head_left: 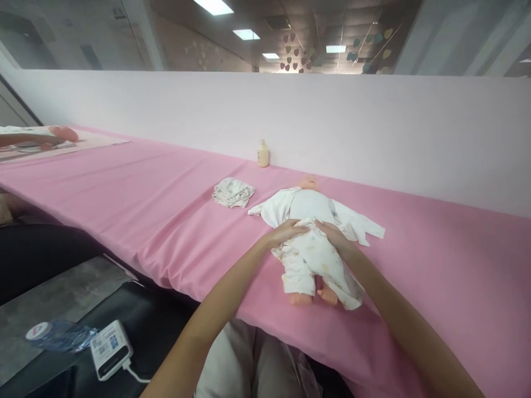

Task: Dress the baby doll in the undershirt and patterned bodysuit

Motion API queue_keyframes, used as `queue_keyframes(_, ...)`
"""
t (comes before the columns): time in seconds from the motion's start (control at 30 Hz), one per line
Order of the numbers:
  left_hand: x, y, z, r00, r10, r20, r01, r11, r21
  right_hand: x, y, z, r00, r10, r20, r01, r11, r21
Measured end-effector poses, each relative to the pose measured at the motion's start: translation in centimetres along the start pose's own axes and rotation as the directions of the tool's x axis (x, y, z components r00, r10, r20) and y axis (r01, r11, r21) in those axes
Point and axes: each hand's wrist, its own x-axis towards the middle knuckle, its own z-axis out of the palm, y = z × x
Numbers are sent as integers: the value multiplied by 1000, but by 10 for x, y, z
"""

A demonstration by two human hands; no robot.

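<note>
Both our left hand (282, 233) and right hand (337, 237) gripped, fingers (299, 228) closed, the white printed cloth trousers (320, 255) right of the frame's centre, which stretched lengthwise from our grasp toward the bottom edge.

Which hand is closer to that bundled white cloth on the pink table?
The left hand. It is on the patterned trousers, on the side toward the white cloth; the right hand is on their other side, farther from the cloth.
</note>
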Motion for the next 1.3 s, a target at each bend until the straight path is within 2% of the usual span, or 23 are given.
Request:
queue_keyframes(0.03, -2, 2, -4, 997, -35, 76, 30, 997, 69, 2, 2, 0, 1000, -7, -16, 7, 1000, 1)
queue_keyframes(0.1, -6, 4, -10, 992, -65, 111, 52, 992, 115, 5, 6, -1, 999, -32, -27, 32, 999, -5)
queue_keyframes(0.2, -5, 3, -10, 996, -25, 80, 32, 995, -90, 4, 6, -6, 998, -45, 41, 47, 997, -62)
queue_keyframes(0.27, -1, 0, -7, 996, 12, 84, 11, 962, -272, 0, 4, -9, 992, -9, 123, 22, 994, -105)
queue_keyframes(0.33, 3, -4, -4, 996, 20, 89, 14, 928, -373, -3, 2, -11, 988, 36, 151, -20, 994, -103)
queue_keyframes(0.4, 4, -7, -3, 997, -26, 74, 51, 931, -362, -3, 4, -11, 996, 45, 83, -40, 998, -53)
queue_keyframes(0.47, 3, -7, -5, 994, -93, 64, 107, 958, -265, 2, 9, -11, 1000, 17, -5, -17, 1000, -14)
queue_keyframes(0.53, -1, -4, -8, 986, -122, 115, 138, 980, -142, 8, 15, -10, 997, -24, -71, 23, 1000, -17)
queue_keyframes(0.6, -4, -1, -12, 971, -101, 215, 121, 989, -81, 11, 18, -9, 990, -50, -130, 46, 998, -32)
queue_keyframes(0.67, -4, -1, -14, 973, -31, 228, 69, 985, -159, 10, 19, -10, 987, -39, -159, 37, 999, -16)
queue_keyframes(0.7, -2, -2, -15, 982, 10, 191, 36, 971, -235, 9, 18, -10, 990, -24, -140, 25, 1000, 3)
queue_keyframes(0.8, 5, -10, -14, 995, 82, 55, -52, 911, -409, 5, 18, -14, 1000, 10, 20, -11, 998, 56)
queue_keyframes(0.87, 8, -13, -11, 996, 86, 35, -65, 910, -410, 5, 17, -16, 995, -6, 101, -2, 997, 80)
queue_keyframes(0.97, 6, -10, -9, 996, 83, 33, -70, 956, -284, 7, 18, -17, 986, -26, 162, -7, 980, 200)
queue_keyframes(1.03, 2, -5, -9, 995, 61, 84, -47, 986, -160, 9, 19, -16, 987, 6, 163, -53, 956, 288)
queue_keyframes(1.1, -2, -1, -10, 986, 19, 168, -2, 995, -102, 10, 21, -16, 992, 41, 123, -79, 944, 320)
queue_keyframes(1.2, -4, -2, -13, 979, 22, 202, 21, 979, -205, 10, 22, -16, 999, 12, 46, -25, 957, 290)
queue_keyframes(1.3, -1, -8, -12, 991, 46, 129, 0, 942, -336, 7, 21, -18, 997, -30, 66, 16, 979, 204)
